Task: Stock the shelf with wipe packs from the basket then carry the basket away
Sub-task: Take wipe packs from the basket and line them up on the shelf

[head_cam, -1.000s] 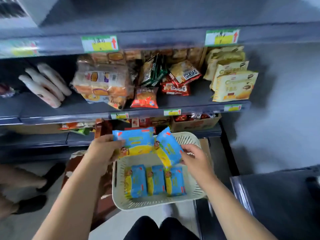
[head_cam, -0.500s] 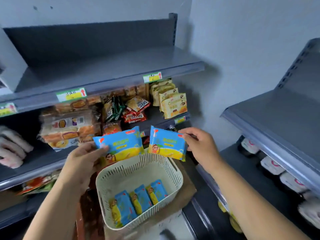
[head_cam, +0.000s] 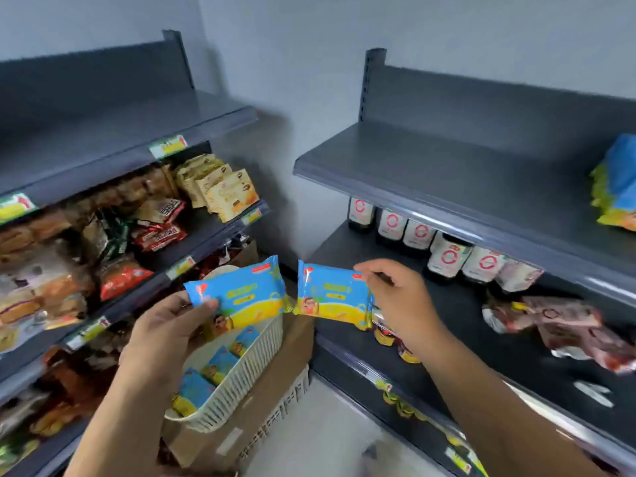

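Between the left rack (head_cam: pixel 103 77) and the right rack (head_cam: pixel 481 108), above the basket (head_cam: pixel 247 368), I see both hands raised, each with one wipe pack. The left hand (head_cam: pixel 165 332) pinches the left pack (head_cam: pixel 247 290) by its left end, thumb on the front, and the other fingers are hidden behind the wrapper. The right hand (head_cam: pixel 399 297) pinches the right pack (head_cam: pixel 332 294) at its upper right corner, its fingers curled over the edge so that I cannot make out the fingertips. The two packs hang side by side, near each other but apart, with their printed faces toward me.

The basket sits on a box (head_cam: pixel 275 383). The left forearm and the left pack cover much of its rim. Inside I count three more packs (head_cam: pixel 220 364) (the arm hides the rest of its floor). On the right rack, the top shelf (head_cam: pixel 447 166) carries a stack (head_cam: pixel 616 187) of blue-and-yellow packs, cut off by the frame edge. Below stand bottles (head_cam: pixel 447 259), their tops hidden by the shelf lip, and blurred reddish bags (head_cam: pixel 568 325) whose print I cannot read. Snacks (head_cam: pixel 227 191) fill the left rack, smeared toward the edge.
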Motion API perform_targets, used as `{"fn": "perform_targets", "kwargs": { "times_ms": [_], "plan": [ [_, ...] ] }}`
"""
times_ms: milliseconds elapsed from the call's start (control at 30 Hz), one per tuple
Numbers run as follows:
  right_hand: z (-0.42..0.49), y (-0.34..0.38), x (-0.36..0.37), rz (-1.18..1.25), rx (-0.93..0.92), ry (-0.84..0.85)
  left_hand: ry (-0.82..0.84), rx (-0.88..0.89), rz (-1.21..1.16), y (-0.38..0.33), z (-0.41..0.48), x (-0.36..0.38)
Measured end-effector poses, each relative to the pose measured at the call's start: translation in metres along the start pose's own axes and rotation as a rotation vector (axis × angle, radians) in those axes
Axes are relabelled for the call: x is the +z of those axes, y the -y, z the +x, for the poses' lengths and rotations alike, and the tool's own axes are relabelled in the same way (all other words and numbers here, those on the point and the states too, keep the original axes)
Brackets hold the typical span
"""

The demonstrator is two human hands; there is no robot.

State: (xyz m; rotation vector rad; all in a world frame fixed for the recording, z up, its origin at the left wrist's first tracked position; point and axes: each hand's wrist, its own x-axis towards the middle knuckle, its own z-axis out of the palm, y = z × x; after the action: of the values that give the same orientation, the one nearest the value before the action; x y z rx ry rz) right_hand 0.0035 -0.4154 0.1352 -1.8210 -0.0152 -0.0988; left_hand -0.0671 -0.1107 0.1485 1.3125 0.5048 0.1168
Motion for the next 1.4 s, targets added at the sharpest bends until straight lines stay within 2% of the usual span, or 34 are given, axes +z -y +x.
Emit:
{"fn": "perform_targets", "kwargs": {
  "times_ms": [133,233,433,667,800,967,1200,1400],
  "plan": [
    [-0.037,0.000,-0.072,0.058,0.040,-0.186,0.193,0.037,0.000,-0.002,-0.028,0.070],
    [-0.057,-0.001,-0.129,0.014,-0.009,-0.299,0.327,0.074,0.001,-0.002,-0.050,0.126],
    [-0.104,-0.004,-0.244,-0.013,-0.048,-0.457,0.502,0.118,0.052,0.005,-0.115,0.247],
    [-0.178,-0.009,-0.375,-0.002,0.004,-0.617,0.665,0.115,0.043,0.023,-0.212,0.375],
    [-0.212,-0.002,-0.435,-0.080,-0.074,-0.658,0.785,0.120,0.034,0.032,-0.262,0.444],
    [-0.241,0.004,-0.498,-0.172,-0.147,-0.671,0.890,0.121,0.029,0.036,-0.312,0.512],
    [-0.276,0.010,-0.578,-0.111,-0.068,-0.785,1.028,0.126,0.095,0.041,-0.375,0.610],
    [-0.285,0.010,-0.638,-0.093,-0.011,-0.919,1.033,0.106,0.218,0.049,-0.420,0.710]
  ]
}}
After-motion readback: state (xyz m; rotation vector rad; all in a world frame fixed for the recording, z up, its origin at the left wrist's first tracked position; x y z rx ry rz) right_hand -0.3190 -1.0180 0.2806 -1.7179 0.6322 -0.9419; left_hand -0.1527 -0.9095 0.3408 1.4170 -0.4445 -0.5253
